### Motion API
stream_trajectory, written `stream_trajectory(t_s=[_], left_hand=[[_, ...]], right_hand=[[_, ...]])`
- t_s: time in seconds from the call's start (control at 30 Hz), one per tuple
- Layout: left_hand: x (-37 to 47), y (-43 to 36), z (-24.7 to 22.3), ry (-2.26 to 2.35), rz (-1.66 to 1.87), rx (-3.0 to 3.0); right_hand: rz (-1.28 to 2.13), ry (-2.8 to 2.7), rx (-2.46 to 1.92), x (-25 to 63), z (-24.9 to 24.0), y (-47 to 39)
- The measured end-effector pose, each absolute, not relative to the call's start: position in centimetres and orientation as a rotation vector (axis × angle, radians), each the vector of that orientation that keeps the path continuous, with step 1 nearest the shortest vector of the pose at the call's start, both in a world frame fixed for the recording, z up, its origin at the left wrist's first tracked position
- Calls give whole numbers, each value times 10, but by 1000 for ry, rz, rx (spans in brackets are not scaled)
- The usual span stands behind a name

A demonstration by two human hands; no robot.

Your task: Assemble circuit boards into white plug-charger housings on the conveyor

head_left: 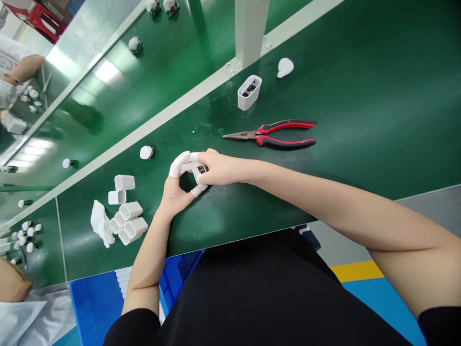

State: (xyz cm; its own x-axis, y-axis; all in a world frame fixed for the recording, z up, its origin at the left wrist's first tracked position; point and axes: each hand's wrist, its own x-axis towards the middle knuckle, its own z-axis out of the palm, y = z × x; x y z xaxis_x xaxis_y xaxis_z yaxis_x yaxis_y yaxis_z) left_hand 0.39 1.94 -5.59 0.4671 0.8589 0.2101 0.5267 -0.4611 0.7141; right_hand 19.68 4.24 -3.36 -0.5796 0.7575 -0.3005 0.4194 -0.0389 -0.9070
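Observation:
Between both hands sits a white plastic housing (pixel 196 174) with dark parts showing in its open end. My left hand (pixel 177 190), with white covers on its fingertips, curls around it from the left. My right hand (pixel 215 167) grips the same housing from the right, fingers pressed over its side. Just beyond lie long-nose pliers (pixel 268 134) with red and black handles. Behind them stands a second white housing (pixel 248 93), its open top showing parts inside. A white cap (pixel 285 67) rests beside that one.
Several empty white housings (pixel 131 211) and a crumpled white cloth (pixel 102 223) lie at the left. A white-capped small part (pixel 146 153) lies nearer. A metal post (pixel 251 33) rises from a rail across the green bench (pixel 353 125). Other people's arms (pixel 25 69) show at the left edge.

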Motion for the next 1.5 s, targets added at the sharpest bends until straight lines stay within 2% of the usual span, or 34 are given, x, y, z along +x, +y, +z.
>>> stream_trajectory(t_s=[0.2, 0.43, 0.77, 0.97, 1.17, 1.37, 1.5], left_hand=[[3, 20, -59, 1143, 769, 2155], [5, 20, -60, 1140, 747, 2135], [5, 19, -58, 1157, 752, 2180], [3, 21, -61, 1160, 710, 2157], [6, 20, -59, 1133, 736, 2148], [3, 21, -60, 1132, 743, 2221], [2, 22, -61, 1127, 734, 2197]], right_hand=[[1580, -2000, -1215, 200, -30, 42], [1729, -1942, -1170, 207, -35, 44], [1578, -2069, -1201, 201, -30, 41], [1797, -1991, -1148, 209, -33, 45], [1666, -1971, -1163, 206, -36, 45], [2000, -1696, -653, 224, -39, 55], [1995, -1652, -711, 224, -41, 55]])
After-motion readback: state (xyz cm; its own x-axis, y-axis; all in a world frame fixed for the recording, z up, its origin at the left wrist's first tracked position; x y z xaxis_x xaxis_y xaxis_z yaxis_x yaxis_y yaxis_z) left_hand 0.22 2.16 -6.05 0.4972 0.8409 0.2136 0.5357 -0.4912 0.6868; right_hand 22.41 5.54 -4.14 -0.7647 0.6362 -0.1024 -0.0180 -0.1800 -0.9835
